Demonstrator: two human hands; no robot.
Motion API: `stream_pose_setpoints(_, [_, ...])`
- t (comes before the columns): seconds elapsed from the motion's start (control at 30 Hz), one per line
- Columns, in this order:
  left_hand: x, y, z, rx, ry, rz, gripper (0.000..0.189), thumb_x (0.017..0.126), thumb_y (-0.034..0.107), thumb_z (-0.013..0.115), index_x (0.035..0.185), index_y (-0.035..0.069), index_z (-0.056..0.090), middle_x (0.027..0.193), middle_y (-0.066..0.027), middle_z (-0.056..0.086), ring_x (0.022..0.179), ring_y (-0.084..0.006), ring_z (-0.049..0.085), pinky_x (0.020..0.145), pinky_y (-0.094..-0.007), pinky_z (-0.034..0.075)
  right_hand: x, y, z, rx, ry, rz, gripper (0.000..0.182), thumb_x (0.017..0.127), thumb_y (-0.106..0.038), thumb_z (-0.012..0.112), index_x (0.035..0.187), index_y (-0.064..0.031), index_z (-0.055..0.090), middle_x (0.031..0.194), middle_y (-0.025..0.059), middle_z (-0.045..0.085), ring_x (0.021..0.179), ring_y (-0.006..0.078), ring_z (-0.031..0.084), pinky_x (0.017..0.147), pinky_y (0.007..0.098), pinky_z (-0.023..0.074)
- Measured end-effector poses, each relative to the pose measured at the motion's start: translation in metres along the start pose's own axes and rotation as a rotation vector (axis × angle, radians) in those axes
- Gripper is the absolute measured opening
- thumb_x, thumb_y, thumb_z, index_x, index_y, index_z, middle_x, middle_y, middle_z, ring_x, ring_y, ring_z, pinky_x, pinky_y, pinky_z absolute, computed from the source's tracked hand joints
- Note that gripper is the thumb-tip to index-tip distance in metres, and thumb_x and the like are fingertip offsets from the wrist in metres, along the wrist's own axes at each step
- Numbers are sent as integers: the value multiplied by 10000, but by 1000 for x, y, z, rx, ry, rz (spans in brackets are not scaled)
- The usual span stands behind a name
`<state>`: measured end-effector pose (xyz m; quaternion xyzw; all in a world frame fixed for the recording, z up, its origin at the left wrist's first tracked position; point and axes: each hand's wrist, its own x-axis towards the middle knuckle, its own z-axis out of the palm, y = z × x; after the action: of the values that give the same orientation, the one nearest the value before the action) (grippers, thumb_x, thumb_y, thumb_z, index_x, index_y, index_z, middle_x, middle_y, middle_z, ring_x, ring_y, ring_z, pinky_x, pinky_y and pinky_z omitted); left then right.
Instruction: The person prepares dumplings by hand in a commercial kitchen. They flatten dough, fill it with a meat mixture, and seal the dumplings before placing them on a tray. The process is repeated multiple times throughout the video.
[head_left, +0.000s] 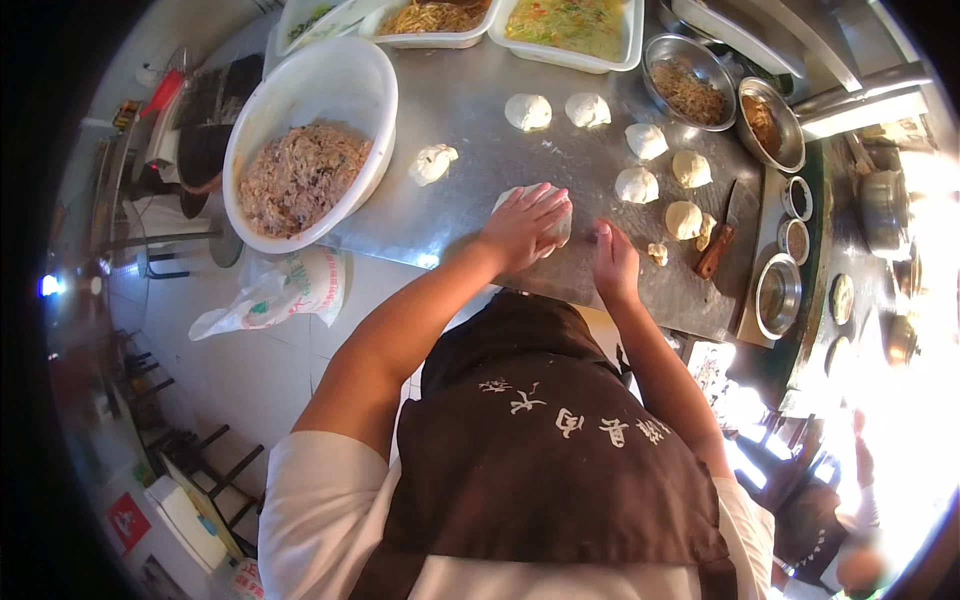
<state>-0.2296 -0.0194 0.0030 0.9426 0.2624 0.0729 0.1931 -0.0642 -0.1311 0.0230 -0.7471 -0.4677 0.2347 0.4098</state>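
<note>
My left hand (527, 226) lies palm down over a flattened round of dough (508, 197) near the front edge of the steel table (465, 105). The fingers are spread, and the dough shows around them. Just right of it my right hand (616, 262) is over the table's edge, its fingers close together. Nothing shows in it, but its palm is partly hidden. Several dough balls, such as a white one (637, 185) and a yellowish one (683, 220), sit beyond and to the right. Another dough ball (433, 164) sits alone on the left.
A large white bowl of minced filling (300, 180) stands at the left edge. A wooden-handled knife (718, 251) lies right of small dough scraps (658, 253). Metal bowls (690, 86) and plastic food tubs (566, 34) line the far side. Another person (817, 517) is at lower right.
</note>
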Motion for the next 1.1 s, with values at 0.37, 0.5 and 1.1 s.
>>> stream_pose_setpoints(0.37, [-38, 7, 12, -41, 264, -289, 627, 947, 448, 426, 1421, 45, 343, 1518, -147, 261, 1397, -355, 245, 1078, -559, 250, 24, 5, 46, -200, -42, -147, 305, 825, -188, 623, 1066, -1, 603, 941, 216, 614, 906, 375, 586, 792, 430, 484])
stream_pose_setpoints(0.5, [-31, -11, 6, -715, 320, -522, 538, 981, 395, 443, 1372, 27, 436, 1411, -195, 425, 1308, -270, 407, 1040, -443, 347, 58, -6, 69, -332, -330, 179, 214, 651, -173, 720, 830, -63, 678, 719, 121, 651, 697, 289, 643, 640, 401, 504])
stream_pose_setpoints(1.1, [-229, -71, -153, -2415, 1081, -294, 588, 967, 483, 397, 1369, 55, 432, 1329, -144, 523, 1219, -294, 510, 1053, -465, 377, 63, -271, 238, 316, -536, -540, 211, 828, -69, 620, 1033, -16, 620, 904, 136, 627, 803, 305, 625, 706, 387, 518])
